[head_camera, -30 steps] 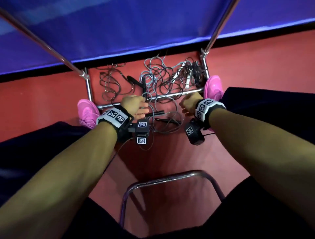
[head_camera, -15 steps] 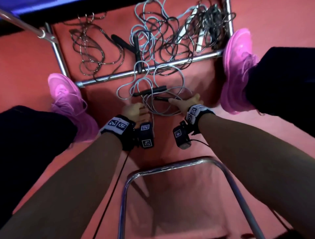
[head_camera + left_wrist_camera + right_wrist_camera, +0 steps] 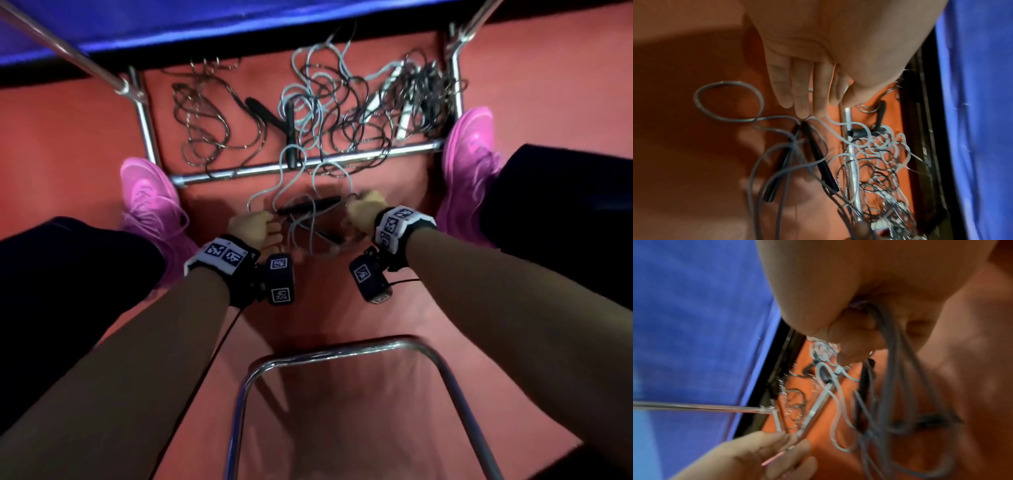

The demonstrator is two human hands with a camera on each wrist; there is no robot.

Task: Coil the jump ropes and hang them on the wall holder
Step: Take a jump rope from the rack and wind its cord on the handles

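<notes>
1. I saw left hand [image 3: 251, 224] pinch the grey jump rope [image 3: 729, 119], right hand [image 3: 363, 209] grip its loops.
2. I counted two black handles [image 3: 310, 206] between them, near side of chrome bar [image 3: 376, 152].
3. More ropes [image 3: 363, 113] tangled behind it.

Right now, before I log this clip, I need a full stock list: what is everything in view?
grey jump rope: one, grey, strung from left hand to right hand
black handles: two, black, between the hands
chrome bar: one, silver, across the floor beyond the hands
tangled ropes: several, dark and pale grey, behind the chrome bar
bent chrome tube: one, silver, nearest the camera
blue panel: one, blue, top edge
floor: one, red, underneath everything
shoes: two, pink, either side of the ropes
wrist cameras: two, black, below the wrists
left hand: one, pinches the grey jump rope
right hand: one, curled round the grey jump rope
</notes>
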